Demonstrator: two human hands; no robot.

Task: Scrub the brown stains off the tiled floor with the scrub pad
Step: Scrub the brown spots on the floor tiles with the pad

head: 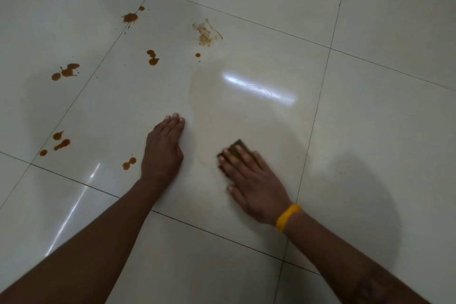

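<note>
The right hand (249,175) lies flat on the dark scrub pad (236,149), fingers spread and nearly straight, pressing it down on the tiled floor (357,118); only the pad's far corner and a strip of its left side show past the fingertips, and both hand and pad are a little blurred. A yellow wristband (287,217) circles that wrist — no writing can be read on it, nor on the pad.

The left hand (164,148) rests palm-down on the same large tile, just to the left of the pad, fingers straight and together, holding nothing.

Beyond the pad, toward the middle of the tile, spreads a pale wet film (222,96) with a bright glare across it. At its far side sits a smeared, half-rubbed brown stain (206,33), with a small dot (198,55) beside it.

Untouched brown stains lie to the left:
- a splash (130,17) on the grout line near the tile's far left corner
- a double blot (153,58) inside the tile
- a cluster (66,71) on the neighbouring tile
- three blots (60,142) near the tile's left corner
- a pair (129,163) close to the left wrist — just inside the near grout line.
</note>
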